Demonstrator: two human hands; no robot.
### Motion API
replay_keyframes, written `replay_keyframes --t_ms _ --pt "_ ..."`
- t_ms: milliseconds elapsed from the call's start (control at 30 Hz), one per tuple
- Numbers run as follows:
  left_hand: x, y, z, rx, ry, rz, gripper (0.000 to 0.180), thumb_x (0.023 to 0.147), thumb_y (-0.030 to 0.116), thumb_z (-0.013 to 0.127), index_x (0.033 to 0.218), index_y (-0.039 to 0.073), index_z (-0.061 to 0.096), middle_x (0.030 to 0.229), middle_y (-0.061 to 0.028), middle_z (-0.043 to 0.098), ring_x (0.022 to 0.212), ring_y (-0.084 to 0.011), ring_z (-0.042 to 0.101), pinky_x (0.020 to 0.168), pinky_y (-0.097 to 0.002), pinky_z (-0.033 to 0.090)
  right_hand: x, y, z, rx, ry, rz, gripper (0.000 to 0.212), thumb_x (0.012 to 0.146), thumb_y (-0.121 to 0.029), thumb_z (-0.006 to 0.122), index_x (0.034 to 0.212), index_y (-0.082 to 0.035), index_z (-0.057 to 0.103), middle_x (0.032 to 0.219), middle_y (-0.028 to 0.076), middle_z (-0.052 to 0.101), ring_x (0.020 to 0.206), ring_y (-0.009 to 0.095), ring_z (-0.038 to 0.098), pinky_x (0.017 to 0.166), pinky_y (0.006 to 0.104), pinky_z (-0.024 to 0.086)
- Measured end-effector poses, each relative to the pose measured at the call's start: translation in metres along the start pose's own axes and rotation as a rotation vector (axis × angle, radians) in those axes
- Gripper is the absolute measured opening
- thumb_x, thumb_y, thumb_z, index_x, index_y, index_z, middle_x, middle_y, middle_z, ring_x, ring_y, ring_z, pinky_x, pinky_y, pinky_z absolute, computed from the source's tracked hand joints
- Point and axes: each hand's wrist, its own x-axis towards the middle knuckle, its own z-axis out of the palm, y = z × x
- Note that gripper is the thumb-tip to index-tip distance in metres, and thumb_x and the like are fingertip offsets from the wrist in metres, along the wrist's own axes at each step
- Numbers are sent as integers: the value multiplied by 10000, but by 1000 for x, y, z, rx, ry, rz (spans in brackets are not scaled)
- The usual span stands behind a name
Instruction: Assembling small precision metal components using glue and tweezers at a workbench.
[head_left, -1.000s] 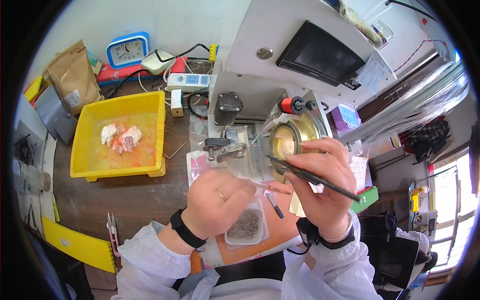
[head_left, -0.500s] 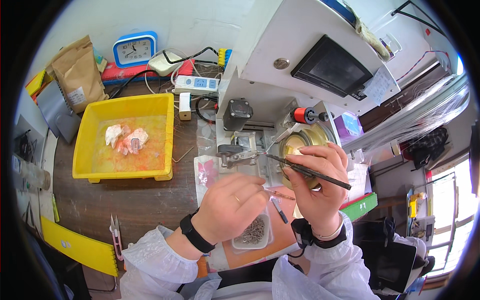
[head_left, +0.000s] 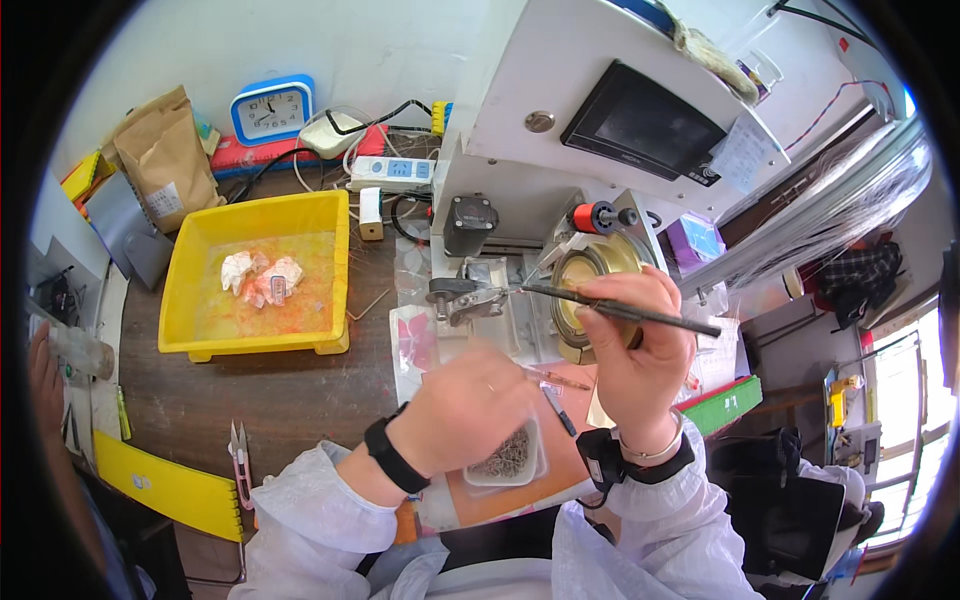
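My right hand (head_left: 635, 340) grips dark, slim tweezers (head_left: 650, 315) between thumb and fingers. Their tip points left, close to the metal clamp (head_left: 480, 300) of a white bench machine; whether they touch is too small to tell. Lower and to the left, my left hand (head_left: 465, 405) is curled with its back up, its fingertips slightly blurred and mostly hidden. What it pinches, if anything, I cannot make out. Just below those fingers stands a white plastic box (head_left: 520, 472) of small metal pins. A dark pen-like tool (head_left: 558, 411) lies on the orange mat (head_left: 575, 450) beside it.
A yellow tray (head_left: 340, 270) with crumpled white material sits at left, near scissors (head_left: 240, 465) and a yellow board (head_left: 170, 485). The machine carries a red spool (head_left: 592, 218), a round metal bowl (head_left: 572, 350) and a screen (head_left: 640, 125). Another person's hand (head_left: 42, 375) shows at far left.
The tweezers lie flatter, and their tip is slightly higher and to the left. My left hand has shifted a little. The view has turned slightly, and another person's hand has appeared at far left.
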Motion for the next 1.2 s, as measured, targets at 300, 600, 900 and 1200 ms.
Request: replay_keyframes --t_ms 300,600,900,1200 --pt "-1 -2 -18 214 140 90 206 678 16 734 864 75 670 832 -58 653 791 -253 642 721 -386 513 -87 -2 -66 256 320 90 256 773 128 640 1015 46 651 950 154 683 905 262 635 858 379 491" --pt "2 12 -24 437 212 37 182 720 44 739 872 128 682 962 -10 690 1009 -229 632 888 -409 448 -179 32 -54 -136 -202 435 335 763 125 605 1047 -18 709 1073 152 681 1009 324 646 886 376 502" --pt "-16 -39 -153 833 215 -338 124 791 63 696 912 34 700 1046 -118 707 1081 -340 620 911 -425 464 -154 -2 -63 -83 -169 408 334 792 59 612 1107 -24 685 1126 157 668 1048 347 625 926 410 479" --pt "-6 -33 -191 782 183 -935 319 906 269 674 783 -25 690 635 -147 678 561 -222 665 600 -333 506 -92 -92 -20 663 -435 -6 369 802 -92 730 1159 -34 655 1112 146 671 989 335 649 854 394 526"
